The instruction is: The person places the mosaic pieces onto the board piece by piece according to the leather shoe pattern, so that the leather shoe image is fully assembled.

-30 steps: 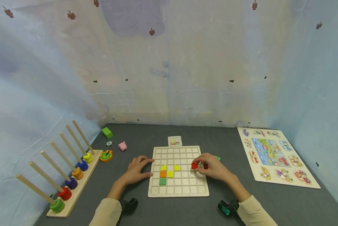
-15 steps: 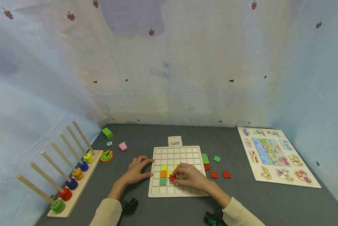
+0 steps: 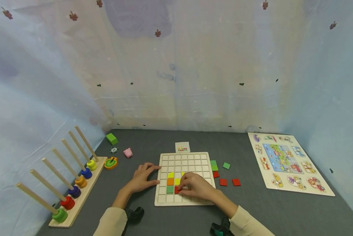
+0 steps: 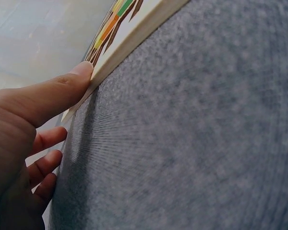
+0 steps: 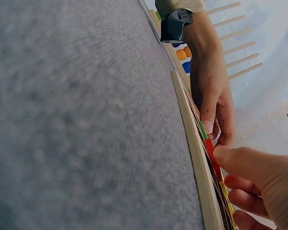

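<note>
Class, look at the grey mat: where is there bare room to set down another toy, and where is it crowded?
Bare mat lies between the grid board and the picture puzzle toward the near edge, and behind the board. Crowded: loose tiles right of the board; small toys by the ring stacker.

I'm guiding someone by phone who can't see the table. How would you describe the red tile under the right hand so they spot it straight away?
Find the pale wooden grid board in the middle of the grey table. The right hand rests on its lower half, fingertips pressing a red tile into a cell. It lies directly right of the green tile and below the yellow tile, and is the only red tile on the board.
</note>
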The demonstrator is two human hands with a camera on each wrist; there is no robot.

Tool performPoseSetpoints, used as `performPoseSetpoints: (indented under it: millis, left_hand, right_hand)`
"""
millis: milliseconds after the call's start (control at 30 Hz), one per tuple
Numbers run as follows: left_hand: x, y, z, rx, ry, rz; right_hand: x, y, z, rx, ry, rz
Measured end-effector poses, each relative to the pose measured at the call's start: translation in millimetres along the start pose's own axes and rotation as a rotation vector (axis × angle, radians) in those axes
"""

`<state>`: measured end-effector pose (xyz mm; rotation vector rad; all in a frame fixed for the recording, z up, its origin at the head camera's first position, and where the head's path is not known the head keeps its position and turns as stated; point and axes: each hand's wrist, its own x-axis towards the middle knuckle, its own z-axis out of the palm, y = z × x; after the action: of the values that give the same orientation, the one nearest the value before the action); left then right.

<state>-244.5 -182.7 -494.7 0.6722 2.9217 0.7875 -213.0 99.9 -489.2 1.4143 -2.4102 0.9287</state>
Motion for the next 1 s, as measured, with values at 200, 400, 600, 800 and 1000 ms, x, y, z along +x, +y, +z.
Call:
performPoseSetpoints:
  millis: [200, 400, 600, 800, 1000]
  left_hand:
    - [0.8, 0.2, 0.2, 0.004, 0.005, -0.007]
    - [-0.4, 0.4, 0.7, 0.0, 0.004, -0.007]
    - [-0.6, -0.4, 0.9, -0.01, 0.005, 0.0]
    - [-0.1, -1.8, 0.5, 0.001, 0.002, 0.001]
    - [0.1, -2.1, 0.6, 0.006, 0.0, 0.002]
  right_hand:
    - [1, 0, -1, -0.068, 0.009, -0.004]
    - [-5, 7, -13, -0.059, 0.033, 0.026]
    - [-24, 21, -39, -0.004, 0.09, 0.077]
    - [-45, 29, -65, 0.015, 0.098, 0.188]
    - [-62, 38, -82, -0.003, 0.086, 0.22]
